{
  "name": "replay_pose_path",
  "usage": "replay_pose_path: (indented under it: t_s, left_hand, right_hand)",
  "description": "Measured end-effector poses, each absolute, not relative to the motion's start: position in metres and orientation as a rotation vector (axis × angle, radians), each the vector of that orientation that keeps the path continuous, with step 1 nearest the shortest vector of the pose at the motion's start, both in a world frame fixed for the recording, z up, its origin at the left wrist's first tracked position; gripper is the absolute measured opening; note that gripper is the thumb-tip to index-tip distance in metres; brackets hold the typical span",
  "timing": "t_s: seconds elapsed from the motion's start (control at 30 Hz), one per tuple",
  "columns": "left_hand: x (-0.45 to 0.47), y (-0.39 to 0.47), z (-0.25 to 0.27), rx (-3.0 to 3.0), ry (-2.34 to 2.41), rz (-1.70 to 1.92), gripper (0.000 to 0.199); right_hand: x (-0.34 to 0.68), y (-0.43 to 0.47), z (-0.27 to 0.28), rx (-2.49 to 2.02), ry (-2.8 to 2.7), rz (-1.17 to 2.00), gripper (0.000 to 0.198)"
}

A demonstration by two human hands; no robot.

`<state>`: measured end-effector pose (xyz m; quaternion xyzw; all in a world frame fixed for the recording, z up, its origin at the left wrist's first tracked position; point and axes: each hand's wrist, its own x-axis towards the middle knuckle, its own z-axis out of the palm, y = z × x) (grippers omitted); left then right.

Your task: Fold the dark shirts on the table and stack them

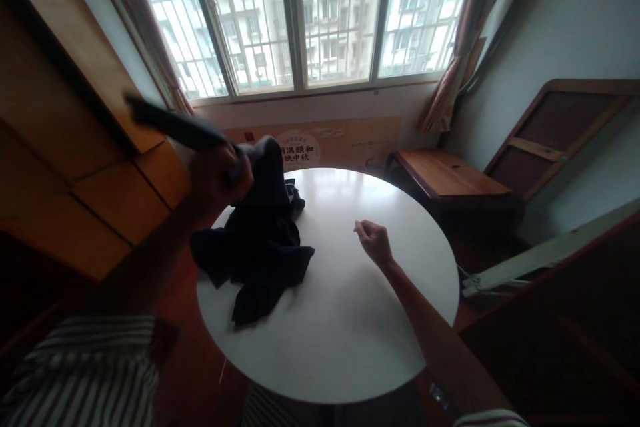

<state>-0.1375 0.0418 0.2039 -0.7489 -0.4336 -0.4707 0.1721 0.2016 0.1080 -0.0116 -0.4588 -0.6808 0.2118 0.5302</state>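
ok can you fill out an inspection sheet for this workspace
Surface: round white table, with a soft shine from the window.
Job's things: dark cloth bunched on the table's left part; a dark strip-like thing juts from the left hand, too blurred to identify.
Clutter: nothing seen.
Grippers: bare hands; the left is raised, blurred and closed around the strip-like thing; the right hand is over the table, fingers curled, nothing seen in it.
Cables: none can be made out for certain.
Surroundings: wooden cabinets left, printed banner below the window, wooden seat at right.
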Motion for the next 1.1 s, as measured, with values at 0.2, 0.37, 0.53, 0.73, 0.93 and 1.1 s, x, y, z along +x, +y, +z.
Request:
replay_pose_path:
  t_s: [0.2,0.37,0.53,0.73,0.93,1.1]
  left_hand:
    - [-0.101,-0.038,0.056,-3.381,-1.653,0.177,0.015]
    - [-0.139,0.014,0.094,-2.925,-2.048,-0.646,0.032]
    - [-0.164,0.071,0.107,-2.502,-2.153,-0.891,0.036]
    - [-0.170,0.102,0.082,-2.393,-2.263,-0.925,0.038]
    - [-0.181,0.126,0.068,-2.391,-2.324,-0.935,0.043]
    - [-0.177,0.138,0.051,-2.453,-2.374,-1.126,0.060]
  right_hand:
    - [0.194,0.104,-0.016,-0.965,-1.843,0.678,0.050]
    - [0.165,0.075,-0.016,-0.681,-2.156,0.680,0.058]
    - [0.133,0.037,-0.022,-0.481,-2.481,0.560,0.098]
    - [0.117,0.017,-0.032,-0.524,-2.762,0.431,0.094]
    - [0.105,0.009,-0.032,-0.664,-2.714,0.411,0.105]
    - [0.098,0.002,-0.044,-0.848,-2.623,0.312,0.087]
